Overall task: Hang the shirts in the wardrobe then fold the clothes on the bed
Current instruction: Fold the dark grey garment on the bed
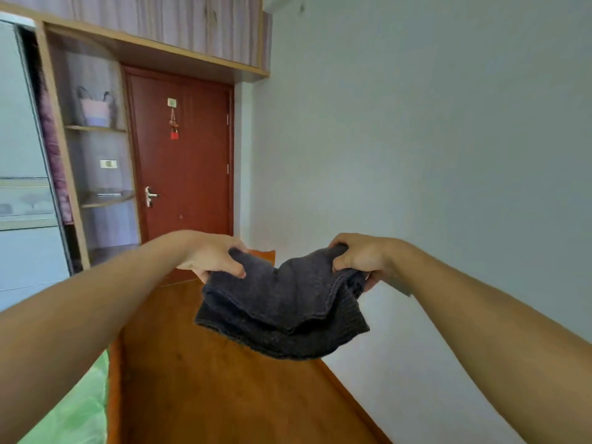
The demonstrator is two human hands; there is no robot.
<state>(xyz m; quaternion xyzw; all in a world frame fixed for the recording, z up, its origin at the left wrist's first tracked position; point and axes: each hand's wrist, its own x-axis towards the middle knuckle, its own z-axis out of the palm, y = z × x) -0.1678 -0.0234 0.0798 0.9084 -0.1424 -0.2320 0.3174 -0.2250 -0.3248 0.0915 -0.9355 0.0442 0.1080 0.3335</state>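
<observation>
A dark grey knitted garment [282,306], folded into a thick bundle, hangs in the air between my two hands above a wooden surface. My left hand [213,257] grips its left top corner, thumb over the fabric. My right hand [360,256] is closed on its right top corner. The garment sags in the middle and its lower layers droop down. The wardrobe [28,174] with a pale sliding door stands at the far left.
An orange-brown wooden board [208,386] stretches below the garment toward a closed red door [185,155]. Green bedding [73,411] shows at the lower left. Open shelves [99,161] with a bag stand beside the door. A plain pale wall [432,139] fills the right.
</observation>
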